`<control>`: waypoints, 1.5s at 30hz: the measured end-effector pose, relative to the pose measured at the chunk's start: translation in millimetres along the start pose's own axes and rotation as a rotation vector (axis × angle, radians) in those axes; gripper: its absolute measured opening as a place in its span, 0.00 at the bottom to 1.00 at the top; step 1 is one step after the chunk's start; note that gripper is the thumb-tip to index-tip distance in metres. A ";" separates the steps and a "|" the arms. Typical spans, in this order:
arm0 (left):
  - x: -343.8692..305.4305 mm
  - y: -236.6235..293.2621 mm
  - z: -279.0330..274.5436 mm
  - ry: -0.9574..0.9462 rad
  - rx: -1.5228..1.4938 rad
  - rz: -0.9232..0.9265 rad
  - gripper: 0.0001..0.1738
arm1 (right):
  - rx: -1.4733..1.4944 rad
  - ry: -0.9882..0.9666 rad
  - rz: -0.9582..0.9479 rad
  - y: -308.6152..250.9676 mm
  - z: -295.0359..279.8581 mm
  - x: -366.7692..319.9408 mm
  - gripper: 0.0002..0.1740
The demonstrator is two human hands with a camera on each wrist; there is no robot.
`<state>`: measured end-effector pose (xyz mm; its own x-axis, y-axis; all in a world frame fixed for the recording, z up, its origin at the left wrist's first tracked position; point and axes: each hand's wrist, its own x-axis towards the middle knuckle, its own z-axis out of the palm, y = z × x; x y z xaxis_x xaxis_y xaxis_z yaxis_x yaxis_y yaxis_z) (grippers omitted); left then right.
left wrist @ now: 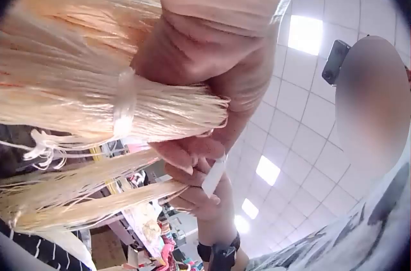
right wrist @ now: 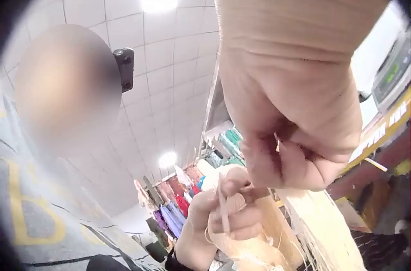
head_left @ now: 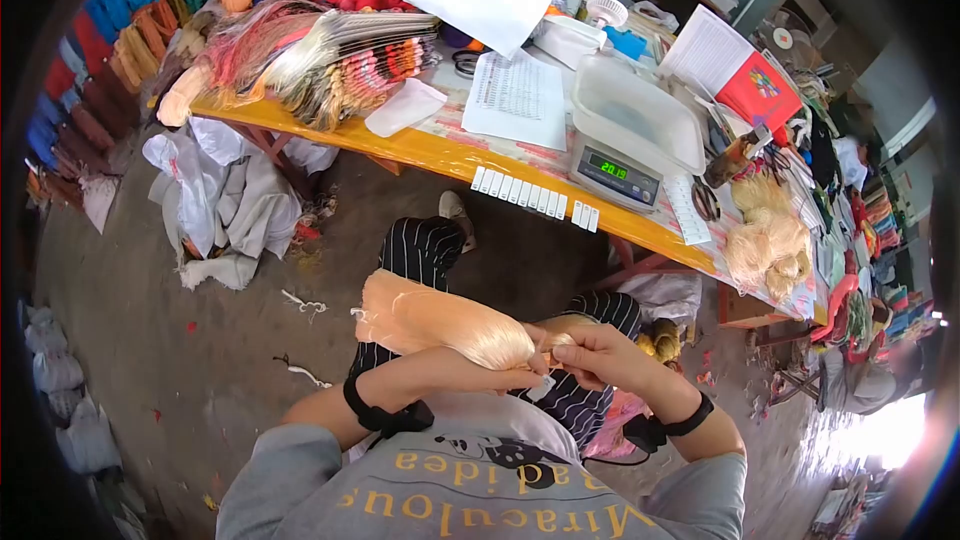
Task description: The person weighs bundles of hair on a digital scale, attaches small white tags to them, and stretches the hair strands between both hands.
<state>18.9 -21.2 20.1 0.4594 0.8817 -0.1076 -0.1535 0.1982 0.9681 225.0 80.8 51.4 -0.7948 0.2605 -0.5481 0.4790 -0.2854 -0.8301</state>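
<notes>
A thick peach-coloured skein of silky thread lies across my lap, its folded end in my left hand. The left fingers curl round it, close to a pale tie band. A small white tag sticks out by the left fingers. My right hand is just to the right, thumb and fingertips pinching thread at the end of a thinner pale bundle. The two hands nearly meet. What lies inside the right fingertips is mostly hidden.
Ahead stands a table with a scale reading 20.19 under a clear plastic tub. Printed sheets, colourful thread samples and pale skeins lie on it. White sacks sit on the floor at left.
</notes>
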 end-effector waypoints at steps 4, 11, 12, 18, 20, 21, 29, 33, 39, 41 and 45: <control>0.0 2.4 1.2 -0.002 0.048 -0.105 0.09 | -0.235 -0.002 -0.038 6.7 1.8 -0.4 0.13; 9.8 -11.6 11.0 0.264 0.235 0.250 0.09 | -0.093 0.016 -0.158 20.5 18.9 -1.6 0.14; 10.7 -9.7 12.1 0.295 0.327 0.279 0.11 | -0.099 0.085 -0.160 20.9 20.9 -2.4 0.15; 8.1 -6.1 15.9 0.277 0.366 0.350 0.19 | 0.616 -0.118 0.032 22.5 11.9 -7.3 0.16; 16.2 -20.6 6.9 0.300 0.699 0.465 0.18 | 0.661 -0.171 0.035 20.6 9.0 -8.5 0.16; 18.4 -20.9 4.7 0.319 1.033 0.578 0.17 | 0.419 -0.051 0.009 15.4 8.9 -10.4 0.15; 9.3 -29.8 7.1 0.125 0.365 0.204 0.22 | -1.026 0.585 -0.590 13.8 20.4 -15.3 0.11; 20.6 -52.3 -4.4 -0.029 0.249 0.032 0.22 | -0.803 0.550 -0.614 12.9 24.4 -17.5 0.12; 20.5 -34.5 7.7 0.196 0.561 0.253 0.07 | 0.127 0.261 -0.139 16.3 18.7 -19.9 0.14; 27.5 -56.6 1.9 0.141 0.058 0.176 0.06 | 0.678 0.059 -0.014 13.7 19.6 -18.9 0.15; 24.6 -32.7 9.4 0.188 0.053 0.271 0.05 | 0.789 0.002 -0.028 19.3 23.1 -14.7 0.17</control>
<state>43.4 -10.0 -12.0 0.2376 0.9639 0.1202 -0.2005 -0.0724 0.9770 237.4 50.1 45.8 -0.8017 0.2787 -0.5288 0.0524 -0.8485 -0.5266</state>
